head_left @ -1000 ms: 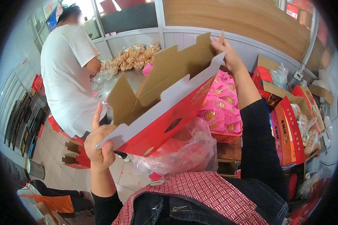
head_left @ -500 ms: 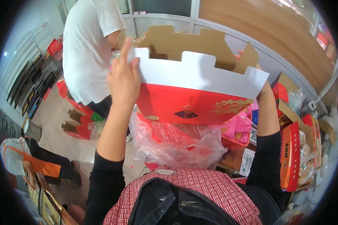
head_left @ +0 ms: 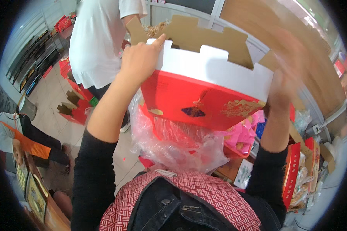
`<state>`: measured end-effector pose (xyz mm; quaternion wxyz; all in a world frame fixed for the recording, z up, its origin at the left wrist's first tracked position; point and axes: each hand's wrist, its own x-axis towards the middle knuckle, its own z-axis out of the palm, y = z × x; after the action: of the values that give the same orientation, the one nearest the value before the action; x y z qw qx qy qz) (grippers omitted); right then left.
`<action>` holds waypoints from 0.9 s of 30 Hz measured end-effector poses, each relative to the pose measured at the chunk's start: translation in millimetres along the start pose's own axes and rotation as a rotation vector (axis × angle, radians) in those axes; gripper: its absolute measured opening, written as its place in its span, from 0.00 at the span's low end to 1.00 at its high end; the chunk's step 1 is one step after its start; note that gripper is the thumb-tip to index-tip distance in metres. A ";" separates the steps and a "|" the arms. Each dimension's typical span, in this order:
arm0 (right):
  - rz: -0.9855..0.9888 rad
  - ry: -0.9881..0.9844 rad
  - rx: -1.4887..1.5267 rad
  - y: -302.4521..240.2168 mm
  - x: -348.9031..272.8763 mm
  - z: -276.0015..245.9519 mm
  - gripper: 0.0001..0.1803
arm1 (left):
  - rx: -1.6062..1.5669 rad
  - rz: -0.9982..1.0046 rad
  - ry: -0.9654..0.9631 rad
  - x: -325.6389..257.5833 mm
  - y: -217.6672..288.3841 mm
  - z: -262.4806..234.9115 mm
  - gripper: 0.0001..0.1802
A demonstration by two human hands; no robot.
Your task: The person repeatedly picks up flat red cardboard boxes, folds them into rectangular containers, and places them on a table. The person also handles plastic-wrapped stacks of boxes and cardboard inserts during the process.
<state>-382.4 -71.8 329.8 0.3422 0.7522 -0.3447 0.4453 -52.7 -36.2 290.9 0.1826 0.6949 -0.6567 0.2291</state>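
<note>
In front of me is a red cardboard gift box with white tabbed edges, gold print and a brown inside. Its top flaps stand up and it is tilted. My left hand grips the upper left corner, index finger along the white edge. Motion smears my right hand beside the box's right end, so its fingers do not show clearly. Under the box lies a clear plastic bag with red items inside. Pink packets sit in a red basket to the right of the bag.
A person in a white shirt stands close at the left, near open red boxes on the floor. Another person in an orange apron is at lower left. Cartons of packaged goods line the right side, below a wooden panel.
My right hand has come up and off its former hold, now blurred at the box's right end. My left hand has closed over the corner. The view has shifted slightly.
</note>
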 end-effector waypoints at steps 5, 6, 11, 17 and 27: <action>-0.300 -0.437 0.184 -79.1 28.0 69.9 0.13 | 0.163 0.113 0.105 -9.7 7.2 4.7 0.18; -0.324 -0.391 0.180 -77.0 24.8 78.6 0.13 | 0.168 0.058 0.069 -13.6 17.6 -2.4 0.15; 0.089 -1.045 0.387 -80.2 28.8 79.1 0.23 | 0.165 0.141 0.194 -29.4 2.2 1.9 0.10; 0.184 -1.184 0.391 -82.3 26.3 82.5 0.30 | -0.163 0.239 -0.006 -39.4 -18.1 -17.0 0.11; 0.196 -1.099 0.468 -79.6 23.9 80.4 0.29 | -1.234 -0.328 0.166 13.5 -144.5 -69.4 0.22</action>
<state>-273.2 -100.9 305.2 -0.1032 0.8920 -0.4319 0.0850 86.3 1.4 362.7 0.6319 0.5332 -0.5367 -0.1686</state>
